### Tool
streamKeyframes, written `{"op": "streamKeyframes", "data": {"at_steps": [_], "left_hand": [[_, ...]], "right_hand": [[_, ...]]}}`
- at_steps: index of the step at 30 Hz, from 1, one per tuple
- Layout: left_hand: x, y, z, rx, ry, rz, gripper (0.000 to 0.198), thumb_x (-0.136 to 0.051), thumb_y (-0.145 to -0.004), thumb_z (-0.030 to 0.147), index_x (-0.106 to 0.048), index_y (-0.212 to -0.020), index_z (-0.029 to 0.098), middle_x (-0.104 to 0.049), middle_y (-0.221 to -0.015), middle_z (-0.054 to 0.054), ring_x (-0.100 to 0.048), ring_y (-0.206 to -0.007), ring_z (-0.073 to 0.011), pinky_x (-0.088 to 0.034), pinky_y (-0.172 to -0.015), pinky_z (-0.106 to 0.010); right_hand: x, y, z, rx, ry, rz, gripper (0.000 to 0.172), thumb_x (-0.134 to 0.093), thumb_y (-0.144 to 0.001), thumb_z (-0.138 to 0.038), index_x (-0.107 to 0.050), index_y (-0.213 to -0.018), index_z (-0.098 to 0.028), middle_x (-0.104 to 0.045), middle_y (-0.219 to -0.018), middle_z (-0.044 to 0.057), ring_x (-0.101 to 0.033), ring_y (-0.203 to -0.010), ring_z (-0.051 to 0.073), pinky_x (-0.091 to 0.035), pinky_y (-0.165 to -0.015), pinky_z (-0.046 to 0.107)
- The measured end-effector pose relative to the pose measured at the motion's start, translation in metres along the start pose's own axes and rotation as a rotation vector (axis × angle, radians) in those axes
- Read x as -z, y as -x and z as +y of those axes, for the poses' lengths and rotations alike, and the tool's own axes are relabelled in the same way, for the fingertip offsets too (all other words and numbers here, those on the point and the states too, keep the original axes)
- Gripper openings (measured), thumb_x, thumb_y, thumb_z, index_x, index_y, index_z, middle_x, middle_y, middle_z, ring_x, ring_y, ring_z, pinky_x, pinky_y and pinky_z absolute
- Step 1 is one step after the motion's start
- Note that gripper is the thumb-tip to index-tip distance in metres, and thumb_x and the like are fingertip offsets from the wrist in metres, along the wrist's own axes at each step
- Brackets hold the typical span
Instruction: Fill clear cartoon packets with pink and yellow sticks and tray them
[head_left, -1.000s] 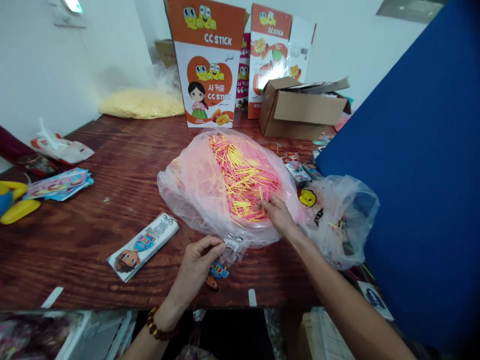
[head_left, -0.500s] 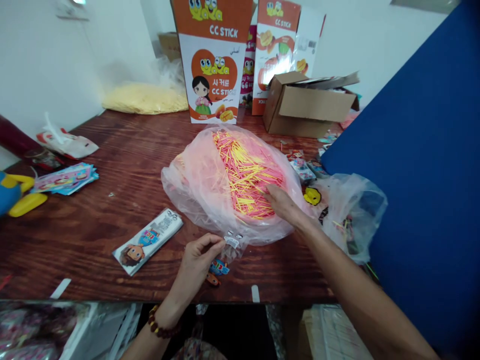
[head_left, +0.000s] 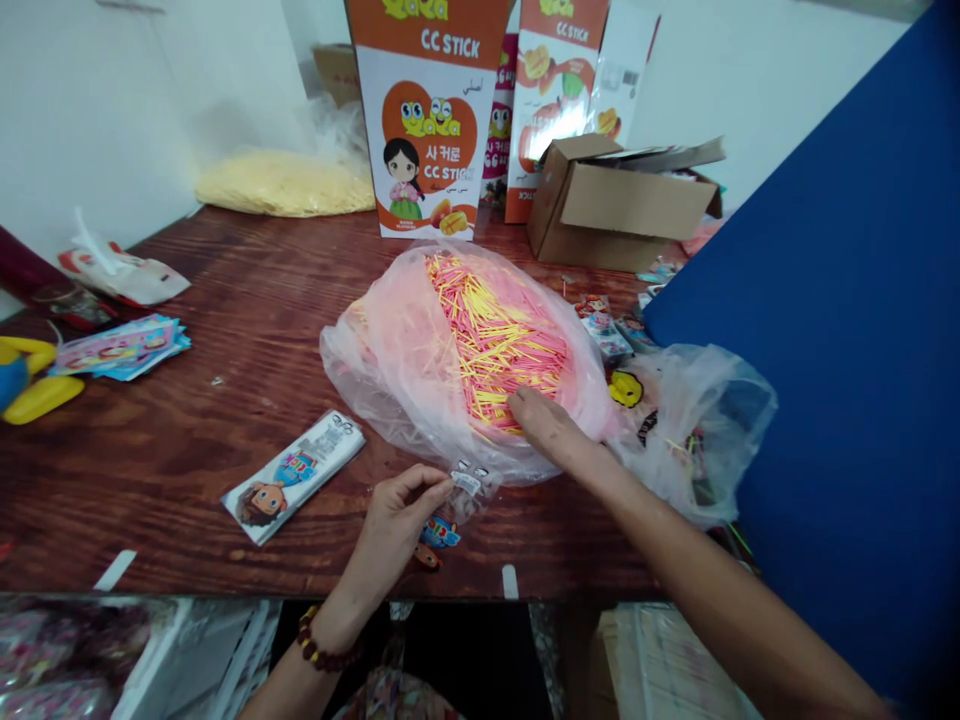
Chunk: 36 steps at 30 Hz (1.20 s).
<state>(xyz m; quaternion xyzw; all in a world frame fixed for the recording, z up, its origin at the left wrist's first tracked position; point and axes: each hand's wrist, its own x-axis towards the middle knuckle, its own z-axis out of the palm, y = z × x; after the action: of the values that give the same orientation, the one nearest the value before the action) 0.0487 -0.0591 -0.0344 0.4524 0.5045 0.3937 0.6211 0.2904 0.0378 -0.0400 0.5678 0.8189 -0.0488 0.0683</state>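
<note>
A large clear plastic bag (head_left: 390, 350) lies open on the wooden table, full of thin pink and yellow sticks (head_left: 487, 335). My right hand (head_left: 544, 425) rests at the near edge of the sticks, fingers bent down into them; whether it grips any is hidden. My left hand (head_left: 405, 515) pinches the edge of a small clear printed packet (head_left: 442, 530) with cartoon eyes and blue lettering, in front of the bag. To the left lies a stack of similar flat printed packets (head_left: 296, 475).
Tall printed cartons (head_left: 427, 130) and an open cardboard box (head_left: 622, 210) stand behind. A bag of yellow material (head_left: 281, 185) lies back left. Colourful packets (head_left: 120, 345) are at left, another plastic bag (head_left: 712, 430) at right beside a blue panel (head_left: 825, 330).
My right hand has moved slightly left and toward me over the sticks. My left hand keeps its pinch on the packet. The camera view has shifted a little.
</note>
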Motion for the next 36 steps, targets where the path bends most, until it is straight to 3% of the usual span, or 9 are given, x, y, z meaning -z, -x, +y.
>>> {"op": "streamKeyframes", "data": {"at_steps": [6,11,17,22,27,31,34,36], "left_hand": [[0.004,0.001,-0.005,-0.027,-0.017,0.025,0.025,-0.071,-0.078,0.040,-0.071,-0.075,0.015,-0.065,-0.069,-0.002,-0.058,-0.064,-0.0125,-0.047,-0.057,-0.020],[0.004,0.001,-0.008,-0.028,-0.013,0.005,0.024,-0.071,-0.079,0.039,-0.070,-0.074,0.015,-0.063,-0.067,0.000,-0.056,-0.062,-0.0111,-0.046,-0.055,-0.018],[0.005,0.002,-0.012,-0.018,0.024,0.006,0.024,-0.071,-0.080,0.039,-0.070,-0.077,0.015,-0.064,-0.067,0.000,-0.056,-0.062,-0.0108,-0.046,-0.056,-0.018],[0.002,0.002,-0.008,-0.009,0.027,0.011,0.024,-0.072,-0.078,0.039,-0.070,-0.074,0.015,-0.064,-0.065,0.000,-0.056,-0.060,-0.0111,-0.045,-0.055,-0.019],[-0.001,0.002,-0.005,-0.005,0.062,0.025,0.024,-0.073,-0.076,0.039,-0.071,-0.074,0.015,-0.065,-0.066,0.000,-0.057,-0.059,-0.0107,-0.046,-0.055,-0.019],[-0.002,0.003,-0.005,0.011,0.075,0.026,0.026,-0.075,-0.074,0.041,-0.071,-0.074,0.015,-0.065,-0.063,0.000,-0.056,-0.056,-0.0106,-0.047,-0.052,-0.019],[-0.001,0.003,-0.006,0.021,0.077,0.024,0.027,-0.074,-0.075,0.041,-0.071,-0.076,0.015,-0.065,-0.063,0.000,-0.056,-0.055,-0.0109,-0.047,-0.052,-0.020],[0.000,0.003,-0.006,0.018,0.081,0.029,0.026,-0.074,-0.075,0.040,-0.071,-0.076,0.015,-0.065,-0.064,0.000,-0.057,-0.057,-0.0111,-0.048,-0.053,-0.020]], "right_hand": [[-0.016,-0.006,0.015,-0.100,-0.252,0.208,0.014,-0.043,-0.091,-0.012,-0.057,-0.092,-0.017,-0.060,-0.104,0.015,-0.056,-0.094,0.024,-0.043,-0.084,0.034],[-0.019,-0.009,0.026,-0.212,-0.827,0.379,0.015,-0.048,-0.090,-0.032,-0.044,-0.077,-0.025,-0.057,-0.069,0.000,-0.053,-0.068,0.019,-0.043,-0.069,0.032],[-0.024,-0.006,0.009,-0.176,-1.433,0.502,0.022,-0.058,-0.081,-0.041,-0.044,-0.085,-0.025,-0.062,-0.078,-0.003,-0.061,-0.075,0.016,-0.048,-0.081,0.032],[-0.040,-0.007,-0.001,-0.251,-1.486,0.469,0.029,-0.065,-0.073,-0.043,-0.048,-0.086,-0.023,-0.064,-0.081,-0.002,-0.065,-0.081,0.018,-0.048,-0.084,0.034],[-0.040,-0.007,-0.003,-0.273,-1.561,0.458,0.033,-0.068,-0.069,-0.047,-0.052,-0.084,-0.023,-0.067,-0.077,-0.001,-0.068,-0.086,0.021,-0.049,-0.087,0.038],[-0.034,-0.006,-0.001,-0.227,-1.580,0.495,0.033,-0.063,-0.075,-0.051,-0.055,-0.091,-0.023,-0.067,-0.070,-0.001,-0.066,-0.076,0.021,-0.051,-0.077,0.037],[-0.029,-0.005,0.007,-0.211,-1.407,0.502,0.026,-0.053,-0.084,-0.048,-0.054,-0.091,-0.023,-0.066,-0.075,0.001,-0.064,-0.072,0.020,-0.049,-0.068,0.033],[-0.026,-0.003,0.014,-0.212,-1.083,0.468,0.020,-0.050,-0.088,-0.041,-0.053,-0.085,-0.022,-0.065,-0.077,0.003,-0.062,-0.074,0.020,-0.047,-0.070,0.033]]}}
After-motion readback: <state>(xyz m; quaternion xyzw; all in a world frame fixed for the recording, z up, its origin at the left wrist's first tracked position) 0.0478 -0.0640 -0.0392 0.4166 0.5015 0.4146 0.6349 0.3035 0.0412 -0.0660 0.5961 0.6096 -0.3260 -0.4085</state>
